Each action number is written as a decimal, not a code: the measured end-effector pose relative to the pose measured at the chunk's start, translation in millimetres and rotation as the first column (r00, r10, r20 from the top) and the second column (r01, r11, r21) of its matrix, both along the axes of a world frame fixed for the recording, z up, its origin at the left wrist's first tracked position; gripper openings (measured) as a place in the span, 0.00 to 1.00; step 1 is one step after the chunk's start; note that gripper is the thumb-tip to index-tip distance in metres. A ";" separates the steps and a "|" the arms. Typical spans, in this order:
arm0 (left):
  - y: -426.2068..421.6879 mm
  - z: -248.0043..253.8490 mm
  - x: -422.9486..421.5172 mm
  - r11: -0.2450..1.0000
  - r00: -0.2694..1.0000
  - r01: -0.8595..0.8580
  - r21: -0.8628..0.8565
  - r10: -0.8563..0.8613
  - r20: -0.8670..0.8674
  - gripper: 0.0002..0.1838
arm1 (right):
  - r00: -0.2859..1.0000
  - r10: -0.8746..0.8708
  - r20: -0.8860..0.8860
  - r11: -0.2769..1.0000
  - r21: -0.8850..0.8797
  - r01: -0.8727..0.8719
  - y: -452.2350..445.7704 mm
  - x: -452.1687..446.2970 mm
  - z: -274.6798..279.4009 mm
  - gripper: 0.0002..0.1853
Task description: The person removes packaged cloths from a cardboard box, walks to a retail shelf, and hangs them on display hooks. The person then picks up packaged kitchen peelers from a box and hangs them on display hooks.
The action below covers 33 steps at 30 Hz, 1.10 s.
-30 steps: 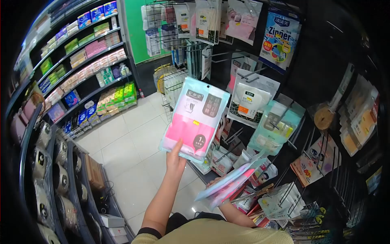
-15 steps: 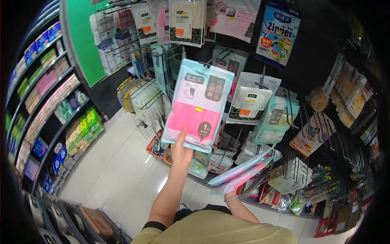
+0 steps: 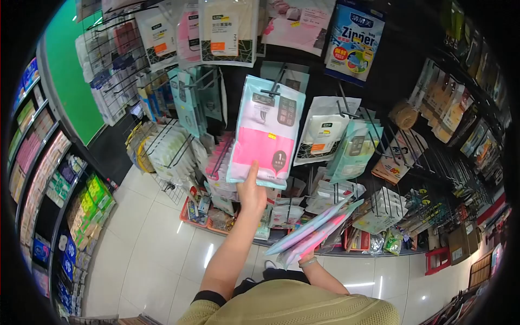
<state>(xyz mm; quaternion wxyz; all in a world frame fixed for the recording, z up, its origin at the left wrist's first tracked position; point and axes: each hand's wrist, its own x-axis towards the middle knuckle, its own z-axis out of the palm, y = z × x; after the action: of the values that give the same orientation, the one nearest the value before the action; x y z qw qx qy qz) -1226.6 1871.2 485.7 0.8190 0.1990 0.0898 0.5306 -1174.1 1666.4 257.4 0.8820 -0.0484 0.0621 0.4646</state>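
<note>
My left hand (image 3: 252, 194) grips the lower edge of a hair-drying cap pack (image 3: 265, 122), thumb on the front. This flat plastic pack is pale blue at the rim, white above and bright pink below. Its top is at a black display hook (image 3: 275, 86), whose prongs show in front of the pack; whether the hook passes through its hole I cannot tell. Low on the right, my right hand (image 3: 307, 257) is closed around a few similar pink and pale blue packs (image 3: 317, 232), held tilted and seen edge-on. Its fingers are partly hidden behind them.
White cloth packs (image 3: 323, 130) and mint-green packs (image 3: 355, 149) hang to the right of the held pack. A blue zipper bag pack (image 3: 355, 40) hangs above. A red basket (image 3: 194, 215) stands low on the left. Shelves (image 3: 54, 157) line the far left, and a red stool (image 3: 437, 261) is at right.
The pack in my left hand has moved up against the hook, whose prongs now show in front of its top. The view has shifted. My right hand still holds its packs.
</note>
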 end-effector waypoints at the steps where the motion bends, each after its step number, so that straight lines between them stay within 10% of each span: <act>1: 8.6 -5.2 10.8 1.000 1.000 0.012 0.005 -0.012 -0.002 0.22 | 1.000 -0.016 -0.021 0.999 -0.031 0.015 -0.8 0.8 7.5 0.25; 12: 78.7 -36.3 105.0 0.973 0.986 0.166 -0.160 -0.163 0.028 0.21 | 0.963 0.006 0.269 0.988 0.147 -0.048 0.1 41.1 28.0 0.27; 15: 76.9 -57.0 97.7 0.965 0.955 0.183 -0.189 -0.220 -0.197 0.25 | 0.961 0.006 0.276 0.997 0.072 -0.027 7.0 38.5 27.7 0.27; 18: 48.8 -61.5 50.9 0.959 0.919 0.275 0.064 -0.242 -0.312 0.27 | 0.951 0.013 0.310 1.000 0.022 -0.021 17.3 38.8 35.4 0.29; 22: 22.7 -97.6 -28.1 0.809 0.837 0.528 0.258 -0.548 0.004 0.38 | 0.952 0.015 0.305 1.000 -0.016 -0.011 35.3 33.8 71.1 0.23; 33: -4.8 -92.8 -97.9 0.979 0.951 0.174 0.102 -0.140 -0.276 0.27 | 0.823 0.201 0.531 0.980 -0.113 -0.166 82.3 21.3 93.3 0.27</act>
<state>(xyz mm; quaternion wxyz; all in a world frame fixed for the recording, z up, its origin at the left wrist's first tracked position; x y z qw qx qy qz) -1324.5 1866.4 392.9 0.8251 0.3261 0.1499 0.4364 -1152.9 1748.7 350.7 0.8129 -0.2102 -0.1791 0.5128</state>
